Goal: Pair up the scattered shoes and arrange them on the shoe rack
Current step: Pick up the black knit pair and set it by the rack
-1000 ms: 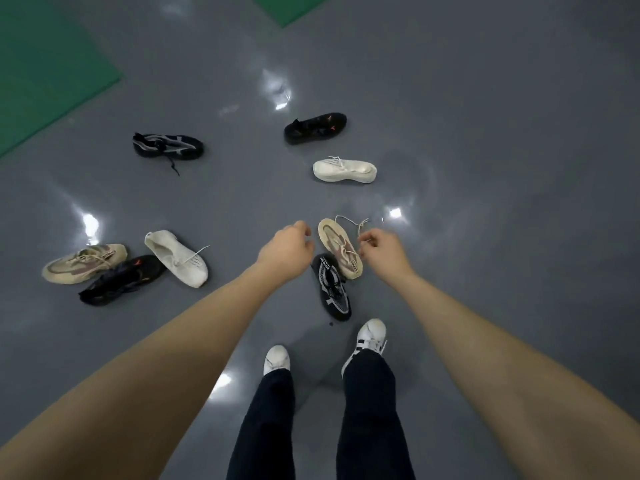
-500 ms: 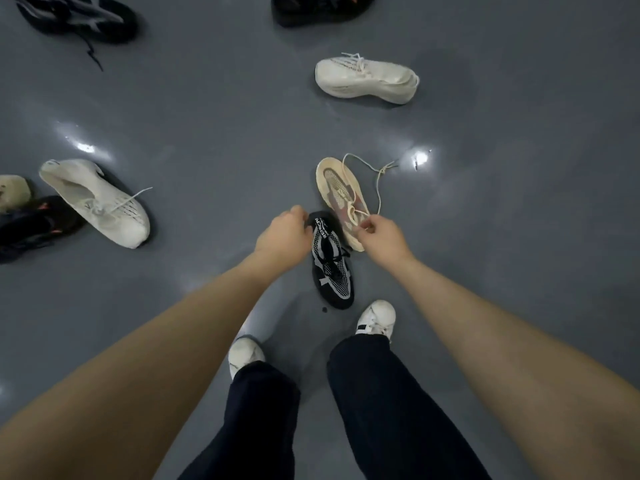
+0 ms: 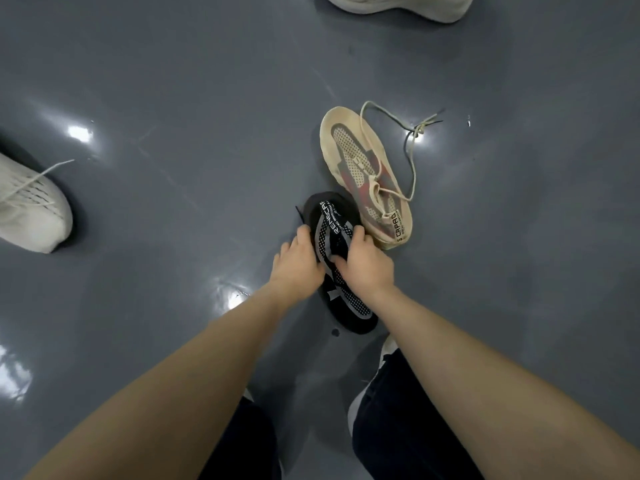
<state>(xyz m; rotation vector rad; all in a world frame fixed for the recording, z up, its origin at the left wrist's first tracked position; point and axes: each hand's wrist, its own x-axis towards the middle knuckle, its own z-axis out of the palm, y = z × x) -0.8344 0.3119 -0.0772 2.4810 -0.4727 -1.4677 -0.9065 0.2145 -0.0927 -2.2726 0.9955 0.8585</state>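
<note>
Head view, taken looking down: the black mesh shoe (image 3: 341, 268) lies on the grey floor (image 3: 173, 98) just ahead of the person's feet, and is gripped from both sides. The left hand (image 3: 298, 263) is curled over its left edge; the right hand (image 3: 367, 263) is curled at the collar, with fingertips tucked into the opening. A beige shoe (image 3: 367, 178) lies touching it on the far right side, its lace trailing loose.

The step in hand is judged to be the pick-up of the first shoe; no pair is yet formed and no shoe rack is in view. A lift is called for next, then a search for the matching black shoe.

The floor is glossy and carries lamp reflections. Two white shoes are partly seen, one at the left edge (image 3: 31, 209) and one at the top edge (image 3: 398, 5).
</note>
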